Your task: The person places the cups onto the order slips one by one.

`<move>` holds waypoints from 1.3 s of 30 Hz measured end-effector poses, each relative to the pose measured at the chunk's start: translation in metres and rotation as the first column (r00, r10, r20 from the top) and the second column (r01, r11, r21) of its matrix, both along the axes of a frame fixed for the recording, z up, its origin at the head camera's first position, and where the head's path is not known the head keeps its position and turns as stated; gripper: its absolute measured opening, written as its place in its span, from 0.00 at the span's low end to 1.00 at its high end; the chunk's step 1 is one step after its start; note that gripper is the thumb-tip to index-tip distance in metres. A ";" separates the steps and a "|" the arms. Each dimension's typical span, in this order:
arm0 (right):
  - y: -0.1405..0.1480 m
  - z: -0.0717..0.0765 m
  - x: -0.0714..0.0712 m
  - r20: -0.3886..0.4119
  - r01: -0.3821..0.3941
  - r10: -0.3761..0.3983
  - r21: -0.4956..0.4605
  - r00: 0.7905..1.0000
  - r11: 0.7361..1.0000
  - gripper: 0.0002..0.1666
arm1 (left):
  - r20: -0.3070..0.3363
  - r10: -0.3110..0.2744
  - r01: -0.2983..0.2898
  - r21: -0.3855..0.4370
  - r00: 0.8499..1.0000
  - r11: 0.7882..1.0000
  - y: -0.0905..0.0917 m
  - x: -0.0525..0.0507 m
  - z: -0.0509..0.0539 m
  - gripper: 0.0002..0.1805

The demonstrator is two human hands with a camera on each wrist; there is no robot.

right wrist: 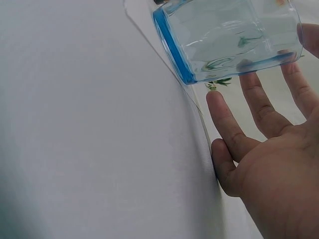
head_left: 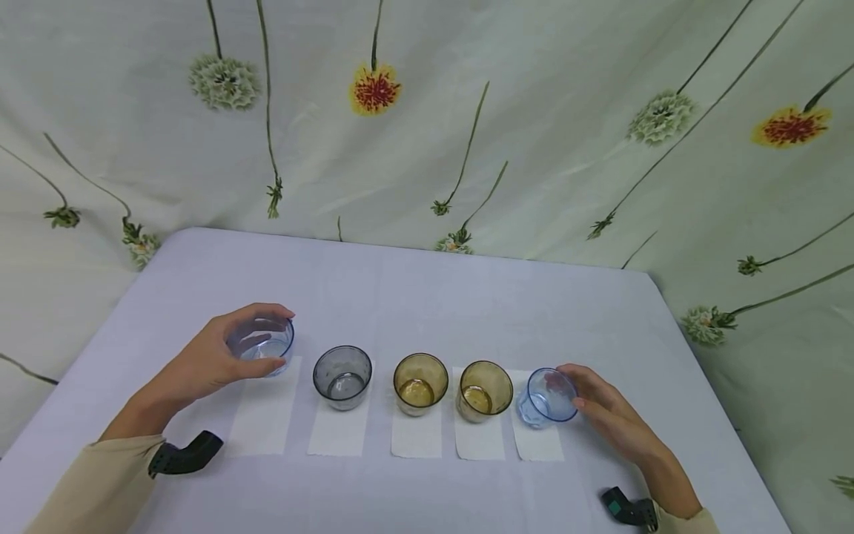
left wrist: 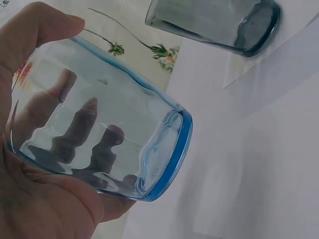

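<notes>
My left hand (head_left: 223, 354) grips a clear blue drinking glass (head_left: 272, 347) at the left end of a row, thumb on the near side and fingers round the far side. Through the wall of that glass (left wrist: 134, 114), fingers show in the left wrist view. At the row's right end, my right hand (head_left: 620, 423) holds a second blue glass (head_left: 543, 404) near its rim between thumb and fingertips. Its lower fingers (right wrist: 227, 119) stretch out below the glass in the right wrist view. Whether either glass touches the table is hard to tell.
Between the hands stand a grey glass (head_left: 342, 378) and two amber glasses, one left (head_left: 419, 386) and one right (head_left: 482, 393). Several white paper strips (head_left: 336, 434) lie under or before the glasses on a white-covered table (head_left: 400, 282). A floral cloth (head_left: 534, 111) hangs behind.
</notes>
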State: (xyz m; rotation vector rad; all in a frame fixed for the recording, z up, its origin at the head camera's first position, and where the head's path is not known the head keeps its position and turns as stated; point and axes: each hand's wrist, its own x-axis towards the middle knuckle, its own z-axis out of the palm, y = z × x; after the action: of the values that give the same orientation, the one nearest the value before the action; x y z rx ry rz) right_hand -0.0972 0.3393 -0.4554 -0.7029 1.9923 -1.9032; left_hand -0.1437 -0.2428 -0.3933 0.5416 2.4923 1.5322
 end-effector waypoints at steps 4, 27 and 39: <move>0.001 0.000 0.001 -0.004 0.006 -0.006 -0.001 1.000 1.000 0.27 | -0.007 -0.002 0.002 0.004 1.000 1.000 -0.002 0.006 -0.007 0.32; -0.001 0.000 -0.001 -0.016 -0.008 0.008 -0.003 1.000 1.000 0.27 | 0.026 -0.005 0.003 0.093 1.000 0.996 -0.005 0.022 -0.032 0.34; -0.001 0.000 0.000 -0.012 -0.003 0.003 -0.001 1.000 1.000 0.27 | 0.032 -0.010 0.006 0.131 0.999 0.991 -0.006 0.024 -0.040 0.34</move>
State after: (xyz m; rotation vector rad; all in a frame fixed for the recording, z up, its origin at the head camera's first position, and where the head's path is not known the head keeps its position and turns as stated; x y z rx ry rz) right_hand -0.0974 0.3382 -0.4557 -0.7185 1.9965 -1.9032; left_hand -0.1197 -0.2487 -0.4333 0.5400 2.3750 1.6960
